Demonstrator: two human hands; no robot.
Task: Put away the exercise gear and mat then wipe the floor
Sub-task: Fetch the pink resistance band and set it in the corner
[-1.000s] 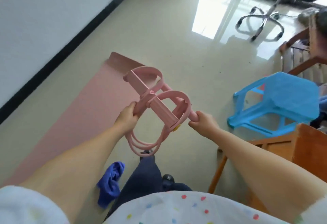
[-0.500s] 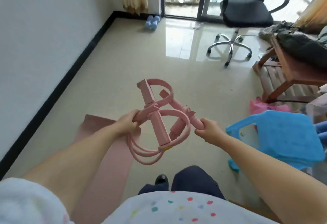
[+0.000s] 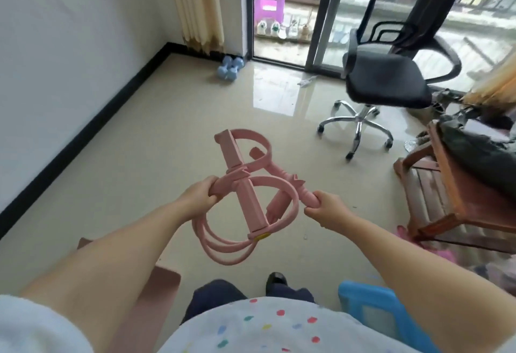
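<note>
Two hands grip pink pedal resistance band [image 3: 245, 199]: left hand [image 3: 199, 195], right hand [image 3: 324, 207] | risk: dangling tubes snag her feet.

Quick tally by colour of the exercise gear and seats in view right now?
Pink: 2, the pedal resistance band held by the left hand and right hand, and the mat
Light blue: 3, two dumbbells by the wall, one plastic stool
Black: 1, office chair
Purple: 1, stool on the balcony
Total: 7
</note>
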